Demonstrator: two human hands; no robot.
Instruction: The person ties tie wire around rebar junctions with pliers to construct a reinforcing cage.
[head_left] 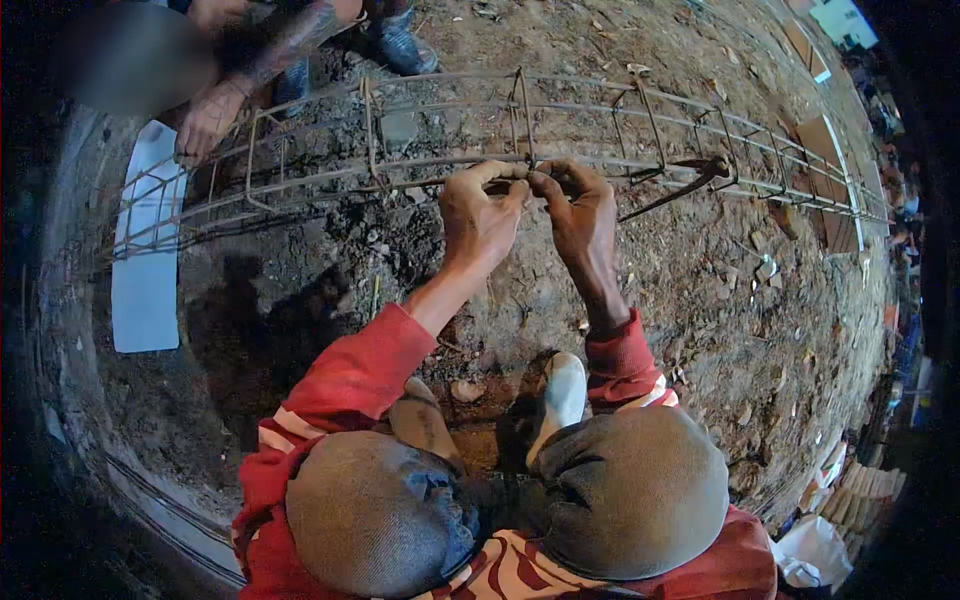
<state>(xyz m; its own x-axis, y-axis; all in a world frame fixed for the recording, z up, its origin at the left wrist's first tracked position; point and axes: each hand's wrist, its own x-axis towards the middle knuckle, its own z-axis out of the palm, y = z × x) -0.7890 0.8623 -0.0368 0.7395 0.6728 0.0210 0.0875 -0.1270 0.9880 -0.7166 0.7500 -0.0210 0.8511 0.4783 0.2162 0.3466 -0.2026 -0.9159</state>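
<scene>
The person's grey-trousered knees [380,510] fill the near edge, with a pale shoe [562,395] on the dirt ground [720,300] between them. Beyond, the left hand [478,215] and right hand [582,215] meet fingertip to fingertip. Each grip is pinched narrow on the near top bar of the rebar cage [400,168], which lies lengthwise across the ground, just where a stirrup [522,110] crosses. A hooked tool [690,185] rests on the cage to the right. Farther left, a co-worker's hand [208,120] holds the cage beside a white board [148,260].

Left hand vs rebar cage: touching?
Touching. Head view: the left hand pinches the near top bar of the rebar cage at a stirrup crossing, beside the right hand; no gap shows.
</scene>
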